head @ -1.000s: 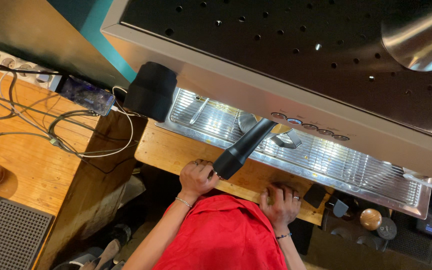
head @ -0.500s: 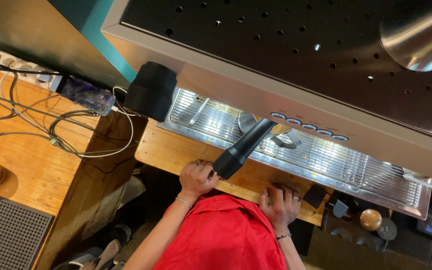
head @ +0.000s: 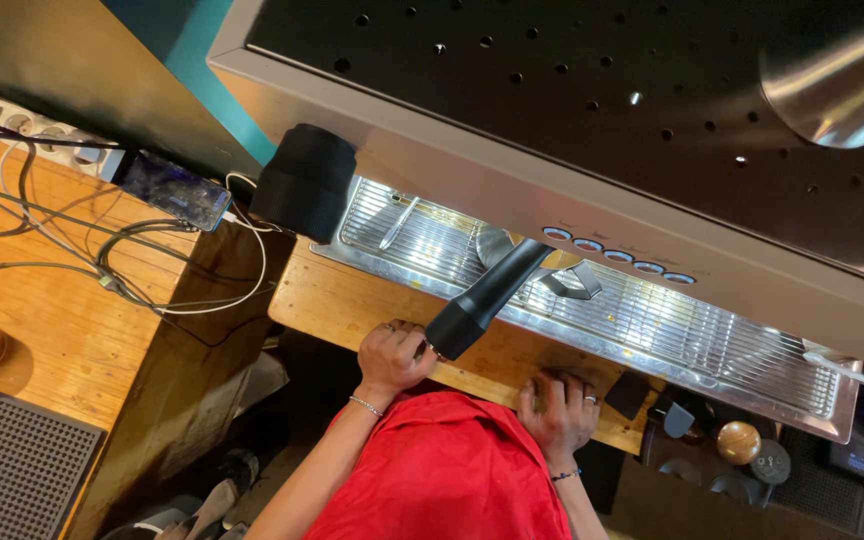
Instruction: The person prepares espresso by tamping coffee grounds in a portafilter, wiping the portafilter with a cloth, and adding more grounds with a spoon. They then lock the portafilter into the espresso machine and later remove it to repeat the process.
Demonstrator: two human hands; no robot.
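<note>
A wooden counter (head: 352, 300) fronts an espresso machine (head: 572, 190) viewed from above. Nearest, the left hand (head: 392, 355) is clenched on the counter edge, touching the black portafilter handle (head: 487, 298); the right hand (head: 557, 410) rests flat and empty. The handle sits locked above the drip tray (head: 652, 320), with no cup placed.

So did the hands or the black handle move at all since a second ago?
Hardly. The left hand rests at the end of the black handle, as before; whether it grips it cannot be told. The right hand lies flat on the wooden counter edge, as before. The handle points up to the coffee machine over the metal drip tray. Only the view shifted slightly.
</note>
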